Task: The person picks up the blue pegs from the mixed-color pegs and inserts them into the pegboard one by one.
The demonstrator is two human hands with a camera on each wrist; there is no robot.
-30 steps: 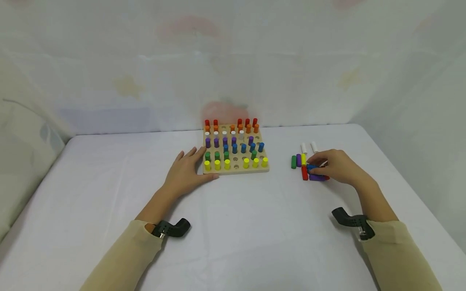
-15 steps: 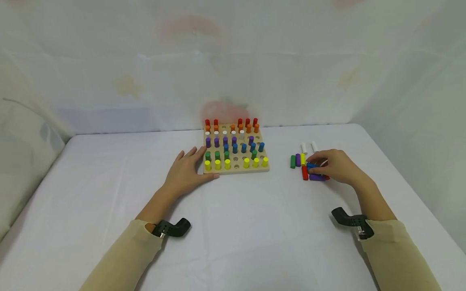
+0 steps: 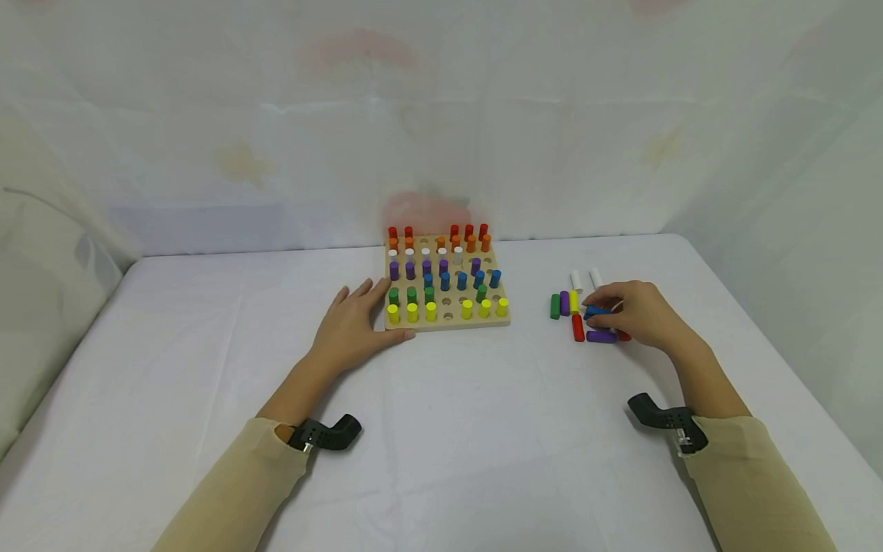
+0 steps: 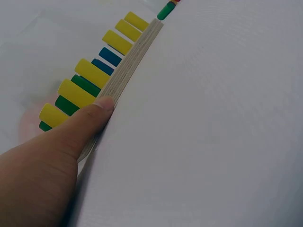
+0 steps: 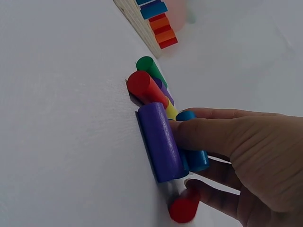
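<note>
A wooden pegboard (image 3: 447,322) stands mid-table with rows of red, orange, white, purple, blue, green and yellow pegs and some empty holes. My left hand (image 3: 378,313) lies flat at its front left corner, and the thumb (image 4: 92,118) presses the board's edge (image 4: 135,52). Over a cluster of loose pegs to the right, my right hand (image 3: 607,310) pinches a blue peg (image 3: 592,311) between thumb and fingers. In the right wrist view the blue peg (image 5: 185,115) sits just above a lying purple peg (image 5: 161,142).
Loose pegs lie around the right hand: green (image 3: 555,307), purple (image 3: 565,303), yellow (image 3: 573,301), red (image 3: 577,328), two white (image 3: 576,280) and a red one (image 5: 183,208) under the fingers. A white cloth covers the table; draped white walls stand behind and at the right.
My right hand has closed on the blue peg and risen slightly off the pile. The left hand and the board have not moved.
</note>
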